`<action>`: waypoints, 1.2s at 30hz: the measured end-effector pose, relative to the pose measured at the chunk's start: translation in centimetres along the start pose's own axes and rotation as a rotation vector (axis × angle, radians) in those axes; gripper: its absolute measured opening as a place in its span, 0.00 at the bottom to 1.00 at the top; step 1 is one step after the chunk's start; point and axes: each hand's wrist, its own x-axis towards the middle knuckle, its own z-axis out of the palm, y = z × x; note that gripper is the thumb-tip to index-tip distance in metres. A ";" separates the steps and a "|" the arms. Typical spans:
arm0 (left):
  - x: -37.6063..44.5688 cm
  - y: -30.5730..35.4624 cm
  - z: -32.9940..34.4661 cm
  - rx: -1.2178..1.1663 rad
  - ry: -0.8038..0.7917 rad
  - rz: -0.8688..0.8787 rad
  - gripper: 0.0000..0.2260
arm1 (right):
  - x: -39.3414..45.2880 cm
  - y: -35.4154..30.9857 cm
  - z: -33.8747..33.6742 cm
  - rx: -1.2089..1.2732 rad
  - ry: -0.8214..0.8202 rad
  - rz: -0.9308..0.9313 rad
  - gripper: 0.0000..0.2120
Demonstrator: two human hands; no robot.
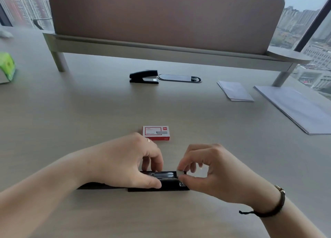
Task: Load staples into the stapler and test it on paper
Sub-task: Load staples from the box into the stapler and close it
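Windows with city towers (pixel 295 21) rise behind a beige surface (pixel 71 112); near its front edge an opened stapler (pixel 161 181) lies between both hands; the left hand (pixel 129 162) grips its body; the right hand (pixel 206 171) pinches a staple strip (pixel 180 173) at its end; a staple box (pixel 155 133) lies just beyond; paper (pixel 295 108) sits far right

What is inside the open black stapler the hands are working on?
In the open black stapler, a shiny metal staple channel shows, and the right hand pinches a small silvery staple strip at its end. The left hand covers the rest, so how full it is cannot be seen.
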 end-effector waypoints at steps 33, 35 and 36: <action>0.5 -0.7 0.5 -0.050 0.026 0.040 0.08 | -0.1 0.8 0.4 -0.024 -0.047 -0.023 0.05; 0.6 -0.8 0.5 -0.044 0.025 0.041 0.09 | -0.1 0.8 0.4 -0.036 -0.033 -0.026 0.05; 0.6 -0.9 0.6 -0.042 0.025 0.041 0.09 | -0.1 0.8 0.4 -0.041 -0.031 -0.029 0.05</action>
